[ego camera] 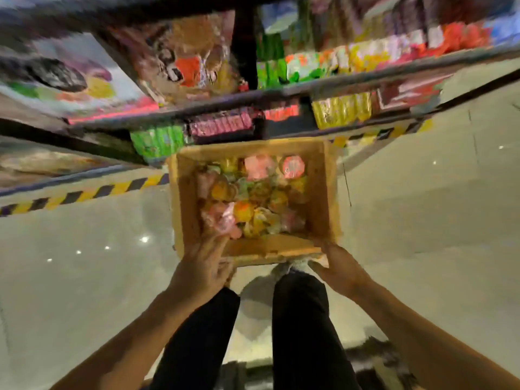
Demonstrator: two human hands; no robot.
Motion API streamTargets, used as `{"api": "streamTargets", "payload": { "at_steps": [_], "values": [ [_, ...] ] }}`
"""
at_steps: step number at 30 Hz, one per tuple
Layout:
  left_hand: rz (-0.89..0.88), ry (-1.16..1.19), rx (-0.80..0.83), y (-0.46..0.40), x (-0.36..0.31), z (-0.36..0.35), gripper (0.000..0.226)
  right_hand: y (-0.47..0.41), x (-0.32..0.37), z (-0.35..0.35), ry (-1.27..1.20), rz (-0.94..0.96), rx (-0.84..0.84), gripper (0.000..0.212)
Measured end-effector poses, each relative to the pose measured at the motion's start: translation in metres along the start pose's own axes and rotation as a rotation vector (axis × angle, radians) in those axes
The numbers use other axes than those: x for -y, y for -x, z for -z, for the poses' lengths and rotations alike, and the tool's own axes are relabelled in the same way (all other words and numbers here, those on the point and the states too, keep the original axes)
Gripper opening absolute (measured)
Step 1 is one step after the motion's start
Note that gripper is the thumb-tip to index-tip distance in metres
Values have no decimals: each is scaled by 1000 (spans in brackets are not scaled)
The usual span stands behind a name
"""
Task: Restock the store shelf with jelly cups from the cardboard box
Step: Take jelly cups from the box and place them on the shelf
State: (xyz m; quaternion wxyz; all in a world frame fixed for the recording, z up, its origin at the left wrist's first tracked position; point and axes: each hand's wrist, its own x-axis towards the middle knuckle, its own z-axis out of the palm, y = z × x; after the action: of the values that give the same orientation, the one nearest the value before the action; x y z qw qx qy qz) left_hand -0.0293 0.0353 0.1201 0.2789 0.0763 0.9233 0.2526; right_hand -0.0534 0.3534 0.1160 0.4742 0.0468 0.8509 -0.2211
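The cardboard box [253, 198] stood open on the pale, glossy floor [84, 263], just in front of the store shelf [253, 94]. It was a square box of brown corrugated board, with plain walls and one flap lying flat along its near edge. Inside it the jelly cups [253, 198] lay in a loose heap: small round cups with shiny film lids, in pink, orange, yellow and pale green. Two larger pink-red round lids showed near the far wall of the box.

The left hand [205, 266] was at the near left corner of the box. Its fingers reached over the rim toward the pink cups in that corner and were bent, but the picture was blurred there and I could not tell if they held a cup or only the cardboard edge. The right hand [340, 271] was at the near right corner, with the palm against the outside of the box and the thumb near the flap. How firmly it held the cardboard I could not tell.

The shelf had dark metal edges and carried soft packets in green, yellow, pink and red, all smeared by blur. A band of yellow and black stripes [84, 194] ran along the base of the shelf. Below the hands, two legs in black trousers [298, 319] stood on the floor, and a light grey shoe [292, 266] touched the near side of the box.
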Motion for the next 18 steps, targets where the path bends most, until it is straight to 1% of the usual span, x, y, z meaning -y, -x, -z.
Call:
{"api": "streamTargets", "payload": {
  "at_steps": [2,5,7,9,10,11,13,15,18],
  "values": [
    [21,-45,61,-16,24,-32,64,-37,-12,-15,-18,7,-5,53],
    [121,-72,160,-45,44,-69,66,-92,-25,-32,-76,59,-29,52],
    [163,-76,186,-63,55,-88,60,-128,-27,-42,-148,43,-23,44],
    [171,-81,207,-81,67,-103,52,-168,-32,-49,-143,15,-48,34],
    [174,-95,210,-90,74,-111,50,-186,-35,-54,-145,0,-40,32],
    [156,-121,204,-99,82,-120,50,-205,-38,-59,-164,-7,-18,33],
    [123,-145,196,-116,97,-139,54,-234,-49,-67,-127,-34,56,41],
    [177,-92,221,-136,109,-155,56,-255,-59,-73,-80,-76,87,44],
    [231,-49,251,-154,120,-177,60,-279,-73,-87,-91,-54,63,41]
  ]
}}
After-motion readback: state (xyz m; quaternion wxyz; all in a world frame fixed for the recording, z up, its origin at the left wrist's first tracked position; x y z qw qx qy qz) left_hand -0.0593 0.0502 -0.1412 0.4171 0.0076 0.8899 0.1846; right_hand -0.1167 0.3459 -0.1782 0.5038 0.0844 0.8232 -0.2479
